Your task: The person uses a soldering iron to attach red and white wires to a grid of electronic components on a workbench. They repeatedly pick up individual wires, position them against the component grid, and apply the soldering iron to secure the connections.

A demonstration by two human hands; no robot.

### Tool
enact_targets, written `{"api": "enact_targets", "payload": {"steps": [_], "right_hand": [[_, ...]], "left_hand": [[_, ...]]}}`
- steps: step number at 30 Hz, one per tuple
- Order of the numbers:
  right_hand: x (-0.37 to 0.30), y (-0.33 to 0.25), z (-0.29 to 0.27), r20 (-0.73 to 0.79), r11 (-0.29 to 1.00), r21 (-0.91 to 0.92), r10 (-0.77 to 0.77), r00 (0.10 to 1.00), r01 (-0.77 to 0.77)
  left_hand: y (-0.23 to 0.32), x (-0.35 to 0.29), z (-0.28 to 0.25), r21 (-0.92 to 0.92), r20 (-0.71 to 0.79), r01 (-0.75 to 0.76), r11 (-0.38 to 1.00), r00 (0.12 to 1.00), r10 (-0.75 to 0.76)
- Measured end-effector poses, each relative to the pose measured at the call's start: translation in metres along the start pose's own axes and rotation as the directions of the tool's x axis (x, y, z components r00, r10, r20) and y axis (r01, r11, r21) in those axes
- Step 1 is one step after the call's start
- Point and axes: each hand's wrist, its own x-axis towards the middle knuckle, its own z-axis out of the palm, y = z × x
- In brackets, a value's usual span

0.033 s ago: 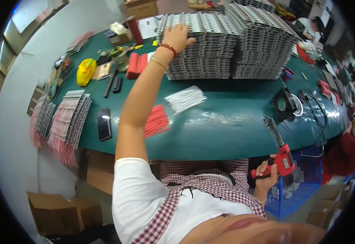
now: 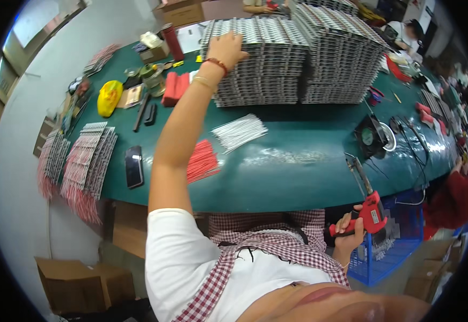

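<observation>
My left hand (image 2: 225,49) reaches far forward and rests on top of the left stack of circuit board panels (image 2: 263,75), near its left edge. Its fingers lie over the top panel, and the thumb stands apart. At the table's front edge, my right hand (image 2: 348,233) is wrapped round the handle of a red soldering gun (image 2: 373,213), whose long metal front points up and away over the green table (image 2: 293,188). Between my arms lie a bundle of white wires (image 2: 239,133) and a bundle of red wires (image 2: 203,162), the latter partly behind my left forearm.
A second tall panel stack (image 2: 341,64) stands beside the first. Panels with red wires (image 2: 86,161) hang over the left edge, near a phone (image 2: 134,166). A small black fan (image 2: 371,137) with cables sits at right, above a blue crate (image 2: 387,257). Other people work beyond.
The whole view has shifted slightly, so things appear a little further left. My left hand keeps its place on the panel stack, and my right still holds the soldering gun.
</observation>
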Motion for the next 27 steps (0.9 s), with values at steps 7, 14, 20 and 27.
{"api": "enact_targets", "payload": {"steps": [7, 14, 20, 27], "right_hand": [[0.006, -0.007, -0.038, -0.091, 0.999, 0.042, -0.017, 0.996, 0.021], [0.036, -0.015, -0.035, 0.033, 0.986, 0.148, -0.086, 0.996, 0.08], [0.055, -0.024, -0.047, 0.007, 0.981, 0.172, -0.095, 0.995, 0.092], [0.062, -0.025, -0.055, 0.141, 0.959, 0.278, 0.013, 0.99, -0.053]], "left_hand": [[0.001, -0.024, -0.022, 0.31, -0.379, -0.228, 0.923, 0.861, 0.34], [0.063, -0.12, -0.109, 0.15, -0.325, -0.296, 0.943, 0.886, 0.33], [0.134, -0.239, -0.139, -0.141, -0.203, -0.123, 0.982, 0.975, 0.093], [0.209, -0.309, -0.089, -0.317, 0.121, 0.136, 0.939, 0.987, -0.102]]}}
